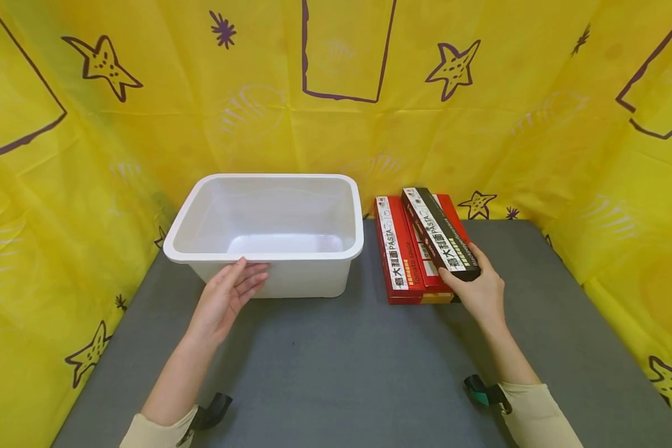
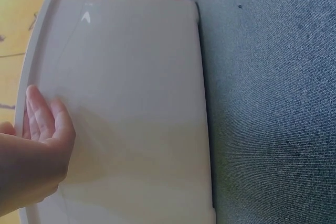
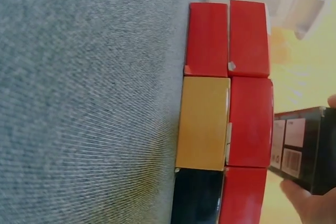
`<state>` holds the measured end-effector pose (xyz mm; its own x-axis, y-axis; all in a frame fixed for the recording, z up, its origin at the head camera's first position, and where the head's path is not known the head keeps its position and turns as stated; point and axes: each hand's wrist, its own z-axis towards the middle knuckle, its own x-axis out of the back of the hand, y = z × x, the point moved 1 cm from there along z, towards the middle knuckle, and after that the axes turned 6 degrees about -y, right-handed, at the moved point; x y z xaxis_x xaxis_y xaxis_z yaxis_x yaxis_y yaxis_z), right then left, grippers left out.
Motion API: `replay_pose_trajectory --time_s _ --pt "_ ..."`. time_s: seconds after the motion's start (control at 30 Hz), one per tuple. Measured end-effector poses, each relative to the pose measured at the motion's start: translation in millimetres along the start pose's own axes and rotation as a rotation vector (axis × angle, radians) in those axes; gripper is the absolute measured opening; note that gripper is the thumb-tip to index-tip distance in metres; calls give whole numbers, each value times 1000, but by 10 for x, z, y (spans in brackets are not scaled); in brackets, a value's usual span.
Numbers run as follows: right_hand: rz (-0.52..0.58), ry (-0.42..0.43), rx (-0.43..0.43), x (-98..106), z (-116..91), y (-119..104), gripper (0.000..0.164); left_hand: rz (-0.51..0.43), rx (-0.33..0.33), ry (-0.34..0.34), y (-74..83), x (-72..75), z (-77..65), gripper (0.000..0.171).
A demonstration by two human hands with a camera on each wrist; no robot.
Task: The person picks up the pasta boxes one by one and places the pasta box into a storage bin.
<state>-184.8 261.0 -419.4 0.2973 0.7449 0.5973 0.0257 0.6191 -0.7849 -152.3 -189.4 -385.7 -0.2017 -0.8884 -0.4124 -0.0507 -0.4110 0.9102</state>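
Observation:
A white plastic tub (image 1: pixel 299 277) stands at the back left of the table, and its visible inside holds nothing. My left hand (image 1: pixel 224 295) holds its front rim, thumb at the lip and fingers beneath it against the outer wall (image 2: pixel 131 77). On the right, my right hand (image 1: pixel 481 289) grips the near end of a black pasta box (image 1: pixel 439 233), thumb on one side and fingers on the other. That box is tilted and raised above a two-layer stack of pasta boxes. Red boxes (image 3: pixel 251 121) form the top layer; a yellow box (image 3: pixel 203 123) and a black one (image 3: pixel 197 195) show below.
A grey cloth-covered table (image 1: pixel 336 373) spreads in front of the tub and the stack. Yellow patterned curtain (image 1: pixel 336 137) hangs close behind them and along both sides. A gap of table separates the tub from the boxes.

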Motion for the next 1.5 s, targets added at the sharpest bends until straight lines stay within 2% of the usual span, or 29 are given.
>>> replay_pose_trajectory --time_s 0.33,0.57,0.77,0.97,1.17,1.5 --pt "75 136 26 78 10 -16 72 6 -3 2 -20 -4 -2 20" --pt "178 138 -27 206 -22 -52 65 3 -14 2 -39 -16 0 19" --pt "264 123 -20 295 -59 -104 62 4 -28 -7 -42 -22 -5 19" --pt "457 111 28 377 -83 -224 62 12 -26 -9 -35 -19 -3 20" --pt "679 88 122 428 -93 -366 60 16 -21 -2 -29 -16 -4 19" --pt "812 31 284 481 -107 -587 63 14 -14 10 -25 -17 -7 19"
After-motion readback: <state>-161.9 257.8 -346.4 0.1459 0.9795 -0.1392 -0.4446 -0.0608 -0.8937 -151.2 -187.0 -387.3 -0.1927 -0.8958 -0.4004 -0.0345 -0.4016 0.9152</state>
